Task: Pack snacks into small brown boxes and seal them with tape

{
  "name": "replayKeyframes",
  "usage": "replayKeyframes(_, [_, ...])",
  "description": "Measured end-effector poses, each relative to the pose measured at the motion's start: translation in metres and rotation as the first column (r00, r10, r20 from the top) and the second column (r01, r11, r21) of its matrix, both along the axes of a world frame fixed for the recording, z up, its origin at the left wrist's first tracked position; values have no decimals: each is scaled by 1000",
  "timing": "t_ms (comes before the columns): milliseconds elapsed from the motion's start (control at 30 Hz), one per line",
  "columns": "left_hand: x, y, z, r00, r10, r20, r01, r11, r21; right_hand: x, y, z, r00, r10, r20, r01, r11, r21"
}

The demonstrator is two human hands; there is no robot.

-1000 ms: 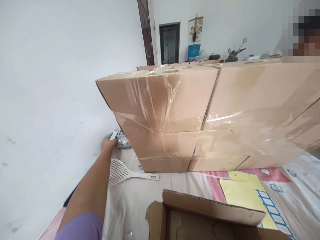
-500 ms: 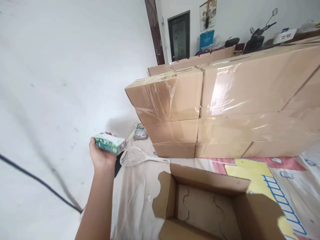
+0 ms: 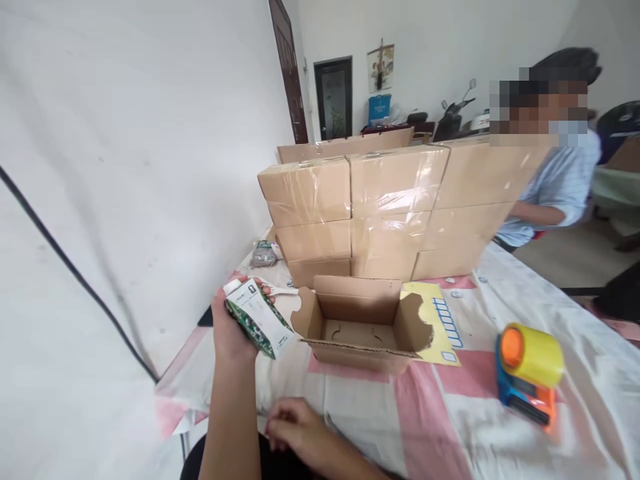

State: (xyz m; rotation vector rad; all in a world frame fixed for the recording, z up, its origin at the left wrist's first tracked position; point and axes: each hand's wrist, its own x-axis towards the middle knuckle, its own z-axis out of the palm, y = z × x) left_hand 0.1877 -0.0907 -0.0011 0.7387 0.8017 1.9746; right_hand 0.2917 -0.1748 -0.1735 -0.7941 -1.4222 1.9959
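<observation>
Your left hand (image 3: 229, 330) clasped a green-and-white carton (image 3: 257, 319) at nine o'clock of the open cardboard box (image 3: 360, 355), while your right hand (image 3: 295, 430) lay at seven o'clock, fingers curled, its hold unclear.

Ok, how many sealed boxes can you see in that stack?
10 sealed boxes in view: nine on the front, in left, middle and right columns three high, behind the open box; the top of one rear box shows behind them. Others may be hidden.
</observation>
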Motion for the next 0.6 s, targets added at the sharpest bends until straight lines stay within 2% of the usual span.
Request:
replayKeyframes(33, [10,-2,5,998,-44,-35,46,999,30,31,-8,14,990,-121,-76,128,987,96])
replayKeyframes(67, [22,-5,10,993,-94,-74,99,993,61,63,-14,33,953,-278,-121,300,925,232])
replayKeyframes(100, [36,-9,14,983,-134,-126,145,985,89,92,-19,56,893,-413,-178,449,803,392])
replayKeyframes(133, [50,-13,17,968,-151,-198,175,979,107,116,-20,79,831,-489,-264,550,650,524])
replayKeyframes(167, [65,-18,19,947,-154,-281,194,974,120,135,-19,102,796,-526,-298,580,526,622])
replayKeyframes(200, [79,-24,19,918,-148,-367,209,969,131,149,-15,123,793,-554,-254,548,464,696])
replayKeyframes(267, [104,-38,17,857,-160,-490,262,954,145,161,-4,152,803,-586,-109,435,450,780])
replayKeyframes(300, [114,-45,16,835,-186,-518,303,941,151,163,2,160,814,-578,-52,387,475,791])
replayKeyframes(367, [124,-54,14,805,-254,-536,399,901,173,162,11,165,842,-539,18,316,520,794])
replayKeyframes(433, [122,-57,14,777,-280,-564,457,867,198,162,15,164,850,-526,34,279,504,818])
replayKeyframes(500, [110,-52,15,735,-198,-648,436,871,228,169,16,165,821,-571,5,273,401,874])
replayKeyframes(533, [101,-47,14,698,-113,-707,372,901,224,173,17,169,796,-605,-27,283,331,900])
replayKeyframes(567, [91,-41,11,631,-17,-776,268,943,197,179,19,174,768,-637,-64,293,262,919])
replayKeyframes(600, [81,-34,7,530,62,-846,123,981,149,184,21,180,740,-666,-89,294,201,934])
